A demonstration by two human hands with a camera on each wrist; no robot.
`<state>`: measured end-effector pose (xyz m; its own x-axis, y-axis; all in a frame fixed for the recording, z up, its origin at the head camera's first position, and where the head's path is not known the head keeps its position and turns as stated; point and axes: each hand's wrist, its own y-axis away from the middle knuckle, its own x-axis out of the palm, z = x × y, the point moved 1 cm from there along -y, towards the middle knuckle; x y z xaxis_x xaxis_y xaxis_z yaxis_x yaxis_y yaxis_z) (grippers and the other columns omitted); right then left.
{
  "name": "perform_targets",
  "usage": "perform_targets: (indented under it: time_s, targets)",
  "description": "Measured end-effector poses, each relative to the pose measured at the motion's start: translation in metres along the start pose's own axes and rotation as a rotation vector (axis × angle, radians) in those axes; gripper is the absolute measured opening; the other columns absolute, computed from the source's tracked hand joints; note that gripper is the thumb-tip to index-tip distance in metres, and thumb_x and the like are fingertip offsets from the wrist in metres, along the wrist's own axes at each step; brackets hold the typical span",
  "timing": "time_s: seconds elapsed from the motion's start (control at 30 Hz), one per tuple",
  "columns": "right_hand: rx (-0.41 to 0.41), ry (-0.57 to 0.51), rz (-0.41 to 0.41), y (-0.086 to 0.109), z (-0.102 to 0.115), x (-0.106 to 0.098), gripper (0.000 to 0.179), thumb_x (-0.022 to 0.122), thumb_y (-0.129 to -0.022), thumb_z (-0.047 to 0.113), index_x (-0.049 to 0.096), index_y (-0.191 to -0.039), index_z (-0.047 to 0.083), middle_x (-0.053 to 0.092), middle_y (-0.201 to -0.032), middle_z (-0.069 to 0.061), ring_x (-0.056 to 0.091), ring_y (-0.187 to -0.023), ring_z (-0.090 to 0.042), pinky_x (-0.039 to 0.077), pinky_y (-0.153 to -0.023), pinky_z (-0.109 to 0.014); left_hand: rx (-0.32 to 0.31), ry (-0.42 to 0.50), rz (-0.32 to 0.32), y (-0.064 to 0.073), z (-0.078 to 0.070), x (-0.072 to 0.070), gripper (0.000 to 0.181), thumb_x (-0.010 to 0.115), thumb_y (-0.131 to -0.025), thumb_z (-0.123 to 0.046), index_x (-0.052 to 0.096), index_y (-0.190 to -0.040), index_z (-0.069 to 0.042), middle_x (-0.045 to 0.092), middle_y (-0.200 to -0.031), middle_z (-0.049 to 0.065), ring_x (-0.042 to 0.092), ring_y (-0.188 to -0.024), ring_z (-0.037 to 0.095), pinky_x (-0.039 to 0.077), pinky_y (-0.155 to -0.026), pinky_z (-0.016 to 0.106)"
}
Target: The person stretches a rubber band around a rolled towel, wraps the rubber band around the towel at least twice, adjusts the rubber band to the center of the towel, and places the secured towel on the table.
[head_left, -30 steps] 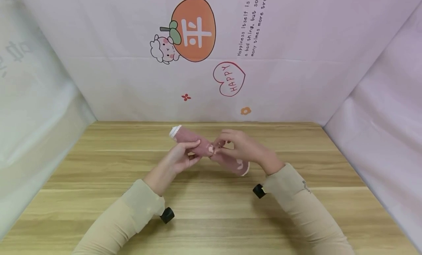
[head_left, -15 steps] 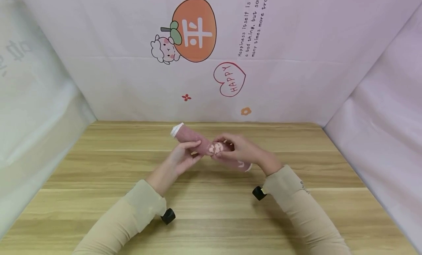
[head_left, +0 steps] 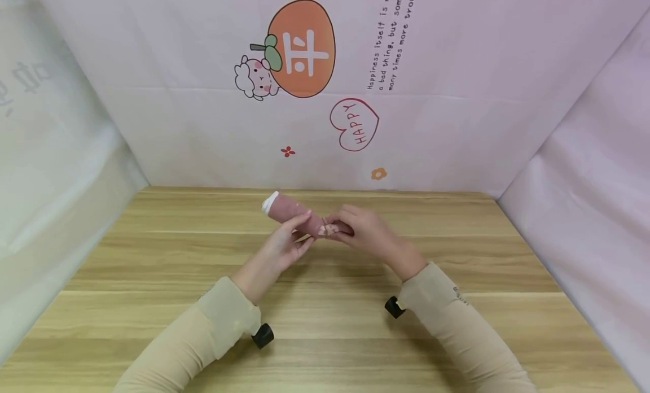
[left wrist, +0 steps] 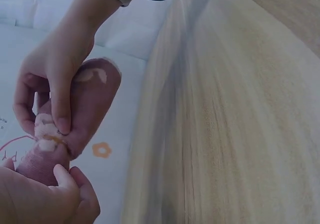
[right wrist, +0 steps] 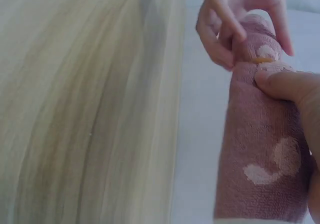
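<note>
A rolled dusty-pink towel with pale patches and a white end is held just above the table. Around its narrowed middle runs a thin yellow-orange band, probably a rubber band. My left hand grips the roll left of the band, thumb on top and fingers beneath. On the other side, my right hand holds the roll, its thumb pressing right beside the band. In the head view the right hand hides the towel's right end; both wrist views show that part.
Wood-grain table spreads beneath both hands. A white printed cloth stands behind as a back wall, with white cloth sides at left and right. Black wrist cameras hang below the cuffs.
My right hand has gone from picking at the band with its fingertips to holding the roll beside it. The towel's right end has passed behind that hand. My left hand keeps its grip.
</note>
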<state>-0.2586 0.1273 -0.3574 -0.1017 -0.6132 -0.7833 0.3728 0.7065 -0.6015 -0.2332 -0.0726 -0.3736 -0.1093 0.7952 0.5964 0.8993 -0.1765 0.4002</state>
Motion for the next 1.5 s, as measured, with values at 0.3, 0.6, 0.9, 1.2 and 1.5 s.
perform_targets:
  time_s: [0.3,0.6,0.9,1.2,1.5]
  targets:
    - [-0.227,0.223,-0.105,0.000,0.000,0.011,0.030,0.088,-0.078,0.001,0.071,-0.103,0.000,0.070,-0.092,-0.006,0.068,-0.079,-0.021,0.059,-0.072,-0.029,0.012,0.022,-0.044,0.003,0.003,0.003,0.047,0.064,-0.103,-0.020,0.041,-0.142,-0.005,0.049,-0.129,0.012,0.054,-0.116,0.024,0.053,-0.089,0.018]
    - [-0.164,0.127,-0.001,0.003,0.005,0.007,0.032,0.088,-0.082,0.010,0.070,-0.108,0.003,0.069,-0.102,-0.008,0.065,-0.089,-0.022,0.057,-0.077,-0.032,0.065,0.053,-0.046,0.000,0.006,0.000,0.042,0.056,-0.105,-0.008,0.040,-0.143,-0.001,0.044,-0.141,0.012,0.044,-0.130,0.027,0.041,-0.112,0.033]
    - [0.055,-0.023,0.056,-0.007,0.011,0.001,0.013,0.076,-0.095,0.013,0.073,-0.106,0.007,0.060,-0.093,0.000,0.050,-0.079,-0.013,0.046,-0.068,-0.028,0.083,-0.049,0.021,0.004,0.005,0.001,0.029,0.059,-0.104,-0.007,0.050,-0.131,-0.001,0.046,-0.142,0.011,0.047,-0.127,0.029,0.039,-0.113,0.036]
    - [0.071,-0.060,0.121,-0.015,0.011,-0.002,0.011,0.079,-0.091,0.005,0.075,-0.101,0.005,0.068,-0.099,-0.002,0.061,-0.087,-0.014,0.054,-0.076,-0.024,0.079,-0.049,0.013,0.006,0.006,0.001,0.040,0.058,-0.104,-0.007,0.043,-0.140,0.001,0.045,-0.144,0.015,0.047,-0.129,0.033,0.039,-0.113,0.038]
    - [-0.094,-0.058,0.184,-0.020,0.000,-0.012,0.017,0.078,-0.087,-0.005,0.078,-0.103,0.000,0.068,-0.099,-0.007,0.068,-0.087,-0.018,0.056,-0.082,-0.022,0.035,-0.031,0.017,0.004,0.002,0.000,0.050,0.056,-0.105,-0.007,0.035,-0.150,0.001,0.043,-0.151,0.019,0.044,-0.134,0.036,0.041,-0.112,0.038]
